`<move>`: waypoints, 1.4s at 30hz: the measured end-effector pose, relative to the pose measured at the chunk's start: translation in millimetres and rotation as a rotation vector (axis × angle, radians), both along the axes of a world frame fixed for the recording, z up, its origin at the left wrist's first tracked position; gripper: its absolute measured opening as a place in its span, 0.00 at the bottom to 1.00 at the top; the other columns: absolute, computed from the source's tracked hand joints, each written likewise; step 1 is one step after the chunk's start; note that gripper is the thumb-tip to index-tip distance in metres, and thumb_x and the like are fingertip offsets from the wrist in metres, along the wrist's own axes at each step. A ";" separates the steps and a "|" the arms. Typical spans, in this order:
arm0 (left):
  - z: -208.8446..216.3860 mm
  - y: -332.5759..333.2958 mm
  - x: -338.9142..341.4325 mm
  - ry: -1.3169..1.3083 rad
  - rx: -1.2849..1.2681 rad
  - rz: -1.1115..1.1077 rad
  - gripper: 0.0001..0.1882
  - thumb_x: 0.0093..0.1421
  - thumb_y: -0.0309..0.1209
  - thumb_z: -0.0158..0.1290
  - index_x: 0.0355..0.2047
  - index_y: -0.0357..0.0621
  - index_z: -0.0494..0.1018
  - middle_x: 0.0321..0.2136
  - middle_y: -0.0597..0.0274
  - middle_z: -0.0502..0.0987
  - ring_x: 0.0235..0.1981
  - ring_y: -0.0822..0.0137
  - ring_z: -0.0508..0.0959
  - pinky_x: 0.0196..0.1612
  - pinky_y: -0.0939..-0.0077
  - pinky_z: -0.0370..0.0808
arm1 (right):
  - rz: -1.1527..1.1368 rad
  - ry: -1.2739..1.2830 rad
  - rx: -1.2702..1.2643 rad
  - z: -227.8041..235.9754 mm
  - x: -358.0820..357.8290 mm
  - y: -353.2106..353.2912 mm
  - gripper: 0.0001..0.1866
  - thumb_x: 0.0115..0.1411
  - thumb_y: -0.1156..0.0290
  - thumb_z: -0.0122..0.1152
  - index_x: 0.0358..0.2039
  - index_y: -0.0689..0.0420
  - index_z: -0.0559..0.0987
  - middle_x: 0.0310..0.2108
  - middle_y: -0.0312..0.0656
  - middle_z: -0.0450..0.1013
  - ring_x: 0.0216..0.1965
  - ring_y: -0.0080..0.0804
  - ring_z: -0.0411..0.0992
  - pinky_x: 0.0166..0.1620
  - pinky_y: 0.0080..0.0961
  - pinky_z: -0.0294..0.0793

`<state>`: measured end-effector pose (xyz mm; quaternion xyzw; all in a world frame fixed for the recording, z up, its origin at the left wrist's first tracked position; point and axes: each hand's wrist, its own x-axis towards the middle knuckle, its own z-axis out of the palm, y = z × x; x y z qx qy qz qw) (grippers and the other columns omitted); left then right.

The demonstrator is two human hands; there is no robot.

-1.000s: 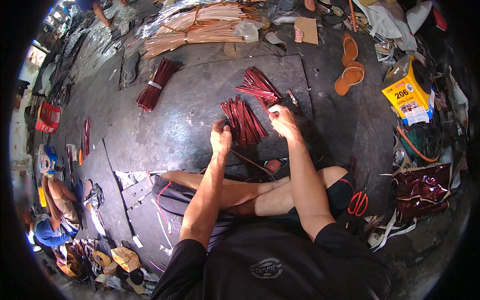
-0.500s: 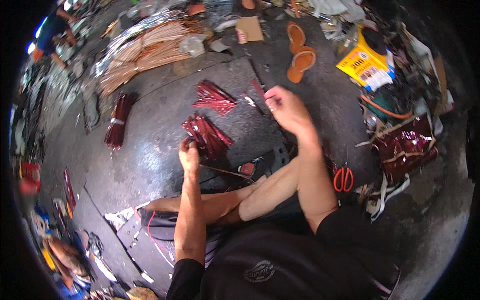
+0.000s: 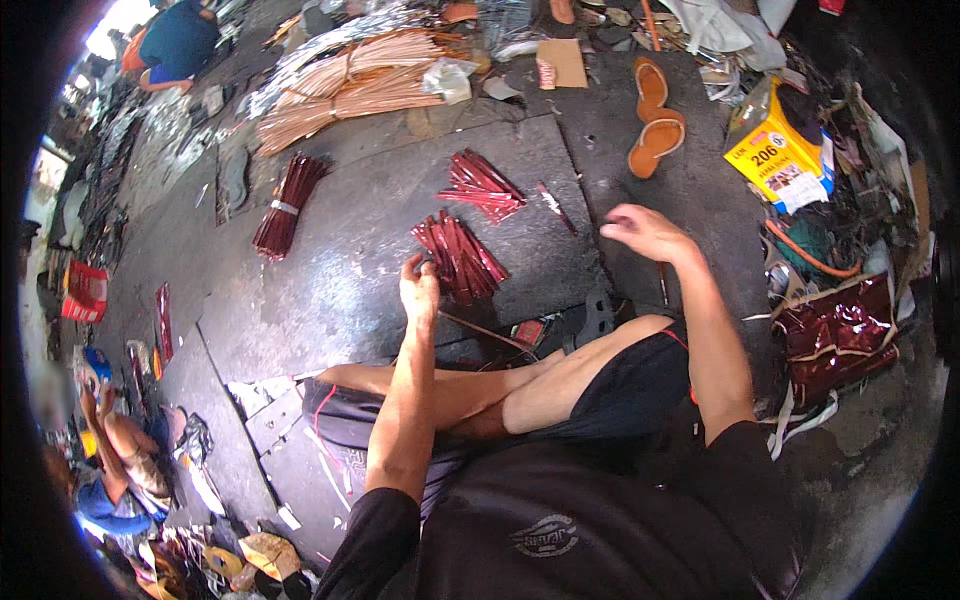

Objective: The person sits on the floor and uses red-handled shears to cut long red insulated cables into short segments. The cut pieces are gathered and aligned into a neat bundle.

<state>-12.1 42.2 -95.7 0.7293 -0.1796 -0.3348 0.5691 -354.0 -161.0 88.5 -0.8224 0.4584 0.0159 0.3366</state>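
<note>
Two fanned piles of glossy maroon strips lie on the dark board (image 3: 340, 210). My left hand (image 3: 421, 295) is at the left edge of the nearer pile (image 3: 460, 258), fingers curled. Something dark shows between its fingertips, too small to name. Beyond lies the farther pile (image 3: 484, 187). My right hand (image 3: 648, 234) hangs past the board's right edge, thumb and fingers apart, with no strip visible in it. A thin dark tool with a pale middle (image 3: 556, 208) rests between that hand and the piles. Farther left is a maroon bundle (image 3: 290, 207) with a pale band.
Long tan strips (image 3: 360, 90) are heaped at the back. Orange sandals (image 3: 657, 135) lie back right, near a yellow box (image 3: 780, 150). Folded maroon sheet material (image 3: 835, 330) is at the right. One person (image 3: 178, 45) bends over at upper left; another (image 3: 115, 480) sits lower left.
The view has swung, shifting the scene rightward. The maroon strip that was in my right hand no longer shows there, and its fingers have loosened. My left hand stays beside the nearer pile.
</note>
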 end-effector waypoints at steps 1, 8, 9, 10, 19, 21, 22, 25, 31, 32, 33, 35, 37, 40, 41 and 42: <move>-10.2 3.9 4.3 -0.024 -0.030 0.010 0.19 0.63 0.32 0.49 0.53 0.38 0.68 0.32 0.58 0.78 0.30 0.71 0.76 0.34 0.75 0.74 | 0.122 -0.065 0.089 9.1 36.9 9.4 0.34 0.56 0.44 0.61 0.50 0.62 0.75 0.47 0.54 0.75 0.49 0.45 0.74 0.52 0.36 0.72; 35.4 -14.2 8.3 0.434 0.048 0.025 0.21 0.63 0.41 0.51 0.49 0.37 0.71 0.32 0.59 0.78 0.28 0.68 0.77 0.30 0.77 0.76 | 0.160 0.206 0.119 -63.2 201.0 67.3 0.66 0.39 0.25 0.62 0.61 0.73 0.59 0.61 0.67 0.58 0.63 0.53 0.60 0.64 0.39 0.61; 43.2 -21.8 8.3 0.460 0.088 -0.029 0.22 0.63 0.43 0.52 0.48 0.36 0.72 0.31 0.59 0.78 0.27 0.68 0.77 0.30 0.77 0.76 | -0.043 0.113 -0.096 -90.2 207.6 83.9 0.61 0.37 0.32 0.69 0.59 0.68 0.61 0.58 0.61 0.62 0.62 0.51 0.61 0.61 0.42 0.64; 57.4 -22.0 11.8 0.439 0.117 -0.076 0.27 0.59 0.49 0.56 0.45 0.34 0.73 0.32 0.57 0.78 0.27 0.67 0.77 0.30 0.76 0.77 | -0.051 0.073 -0.114 -99.0 217.3 98.9 0.56 0.38 0.36 0.72 0.57 0.66 0.61 0.55 0.59 0.63 0.59 0.53 0.62 0.59 0.44 0.65; 84.4 -27.5 6.3 0.267 0.159 -0.242 0.27 0.47 0.49 0.68 0.38 0.41 0.76 0.38 0.54 0.79 0.40 0.64 0.77 0.44 0.68 0.74 | 0.001 -0.474 -0.151 -139.3 237.4 143.4 0.38 0.45 0.68 0.71 0.54 0.63 0.62 0.43 0.57 0.70 0.46 0.55 0.70 0.48 0.46 0.70; 122.4 -23.6 -8.5 -0.008 0.051 -0.190 0.27 0.46 0.48 0.69 0.36 0.40 0.75 0.38 0.53 0.78 0.40 0.63 0.77 0.44 0.68 0.73 | 0.037 -0.668 -0.273 -110.2 239.0 145.2 0.34 0.51 0.68 0.69 0.55 0.61 0.63 0.45 0.50 0.71 0.48 0.40 0.71 0.47 0.35 0.74; 144.3 -20.7 -21.4 -0.283 0.047 -0.102 0.27 0.46 0.46 0.70 0.36 0.38 0.74 0.38 0.54 0.77 0.41 0.62 0.77 0.44 0.67 0.74 | 0.039 -0.673 -0.225 -91.3 239.6 142.9 0.33 0.50 0.68 0.69 0.54 0.61 0.64 0.45 0.49 0.71 0.46 0.40 0.72 0.45 0.35 0.74; 158.7 -6.0 -30.8 -0.332 -0.358 -0.089 0.36 0.46 0.40 0.71 0.52 0.39 0.67 0.42 0.57 0.76 0.44 0.64 0.77 0.49 0.67 0.73 | -0.034 -0.937 0.030 -65.0 242.2 144.9 0.33 0.49 0.67 0.70 0.53 0.61 0.65 0.44 0.47 0.72 0.44 0.40 0.73 0.44 0.34 0.74; 101.9 3.1 -26.2 -0.433 0.006 -0.356 0.34 0.50 0.45 0.67 0.51 0.37 0.70 0.44 0.51 0.78 0.48 0.59 0.78 0.53 0.67 0.72 | 0.055 -0.560 -0.455 -124.3 230.9 141.7 0.20 0.51 0.60 0.65 0.43 0.55 0.77 0.39 0.42 0.77 0.42 0.42 0.75 0.48 0.36 0.74; 119.1 -2.9 -28.1 -0.404 0.114 -0.351 0.33 0.51 0.52 0.63 0.45 0.36 0.73 0.40 0.50 0.80 0.46 0.54 0.78 0.54 0.66 0.72 | -0.031 -0.797 -0.438 -116.5 233.4 141.3 0.21 0.50 0.59 0.65 0.44 0.54 0.77 0.36 0.45 0.77 0.38 0.46 0.76 0.44 0.39 0.76; 142.1 -2.0 -23.6 -0.382 0.122 -0.356 0.33 0.52 0.53 0.62 0.45 0.36 0.73 0.40 0.50 0.80 0.46 0.53 0.78 0.54 0.66 0.72 | -0.025 -0.673 -0.296 -90.7 236.4 143.7 0.21 0.51 0.59 0.64 0.43 0.53 0.77 0.35 0.45 0.77 0.38 0.47 0.77 0.43 0.40 0.76; 175.2 4.3 -7.7 -0.334 0.134 -0.363 0.32 0.53 0.54 0.60 0.44 0.36 0.73 0.38 0.49 0.80 0.46 0.52 0.78 0.54 0.65 0.71 | -0.007 -0.418 -0.017 -50.6 238.7 147.9 0.19 0.52 0.58 0.63 0.43 0.53 0.77 0.35 0.47 0.78 0.36 0.49 0.77 0.40 0.41 0.77; 172.8 4.7 6.9 -0.436 0.164 -0.453 0.27 0.52 0.54 0.60 0.37 0.41 0.75 0.34 0.52 0.79 0.42 0.52 0.77 0.46 0.64 0.73 | 0.205 -0.477 -0.040 -43.0 238.3 141.9 0.19 0.55 0.57 0.61 0.44 0.54 0.77 0.33 0.52 0.78 0.34 0.47 0.78 0.37 0.42 0.77; 178.1 17.8 10.1 0.322 -0.025 -0.433 0.29 0.54 0.47 0.60 0.49 0.39 0.71 0.39 0.55 0.78 0.44 0.61 0.76 0.49 0.65 0.73 | 0.332 -0.392 0.356 -10.4 227.7 138.5 0.20 0.58 0.61 0.63 0.44 0.61 0.73 0.31 0.45 0.77 0.33 0.35 0.77 0.34 0.34 0.76; 175.9 22.0 7.4 0.503 -0.070 -0.409 0.30 0.55 0.44 0.60 0.52 0.38 0.69 0.42 0.56 0.77 0.44 0.64 0.76 0.50 0.65 0.73 | 0.437 -0.431 0.298 -15.0 224.7 137.5 0.22 0.58 0.60 0.63 0.45 0.63 0.72 0.33 0.45 0.77 0.33 0.32 0.76 0.35 0.33 0.75; 172.5 26.7 0.0 0.577 -0.222 -0.303 0.25 0.57 0.39 0.58 0.51 0.38 0.69 0.42 0.57 0.78 0.42 0.64 0.76 0.49 0.68 0.73 | 0.562 -0.598 0.339 7.6 220.4 142.2 0.27 0.58 0.57 0.65 0.48 0.64 0.70 0.36 0.48 0.77 0.38 0.35 0.76 0.41 0.32 0.76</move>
